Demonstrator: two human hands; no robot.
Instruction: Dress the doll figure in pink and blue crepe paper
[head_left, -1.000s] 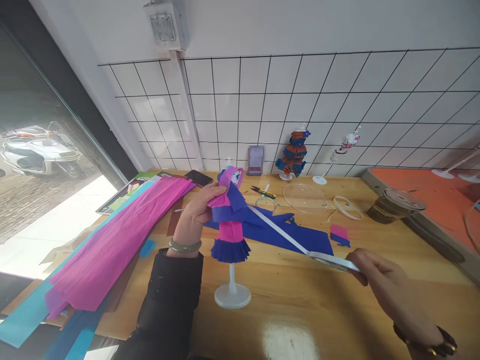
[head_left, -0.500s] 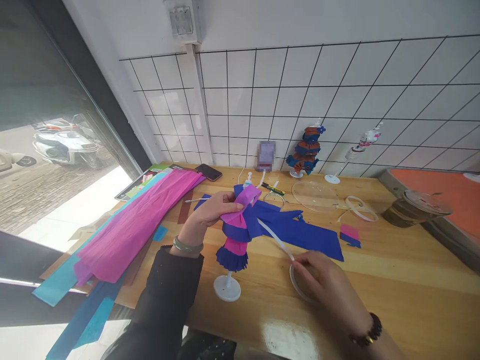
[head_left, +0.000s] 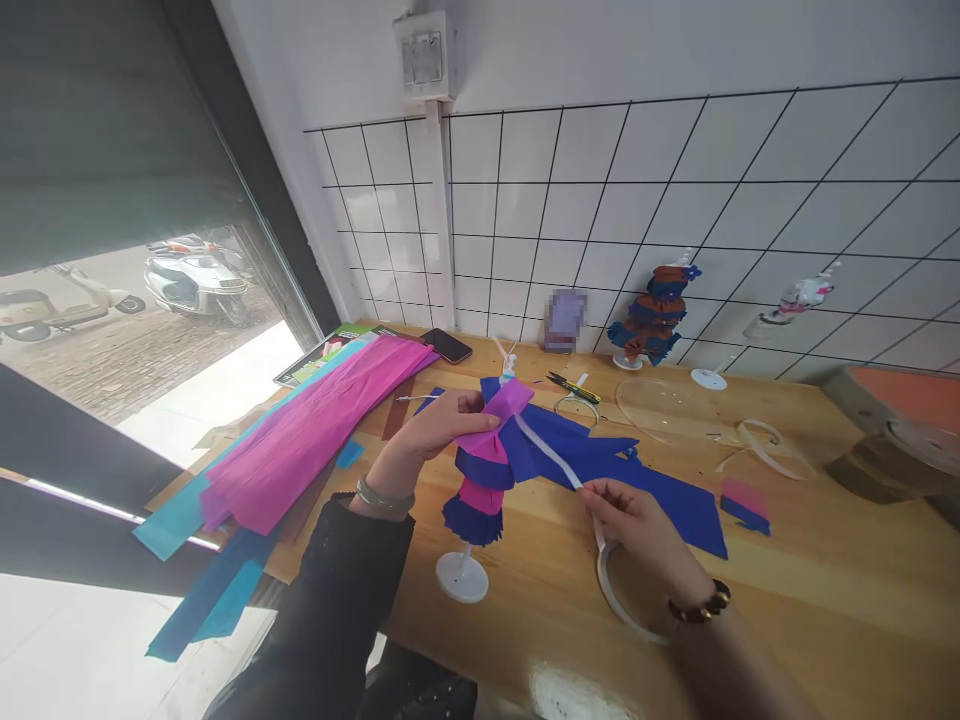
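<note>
My left hand (head_left: 439, 432) pinches a pink crepe paper piece (head_left: 508, 402) at the upper front of a small figure dressed in pink and blue paper layers. A fringed blue layer (head_left: 472, 522) is lowest, above the figure's round white stand (head_left: 462, 578). Between my right hand's (head_left: 641, 530) thumb and fingers is a narrow white strip (head_left: 551, 458), which runs taut up to the paper piece. Its loose end curls down toward the tabletop below that hand. Behind the figure lies a wide sheet of blue crepe paper (head_left: 679, 505).
Pink crepe paper (head_left: 315, 430) and blue strips lie at left, near a black phone (head_left: 448, 345). A yellow-black cutter (head_left: 574, 387) is behind. Two more figures, one brown-blue (head_left: 652, 315) and one white (head_left: 806, 295), stand by the tiled wall. A lidded cup (head_left: 885, 465) is at right.
My right hand has moved slightly up and still grips the white strip; more of its curled end shows. The view has turned left. My left hand keeps its pinch on the pink paper.
</note>
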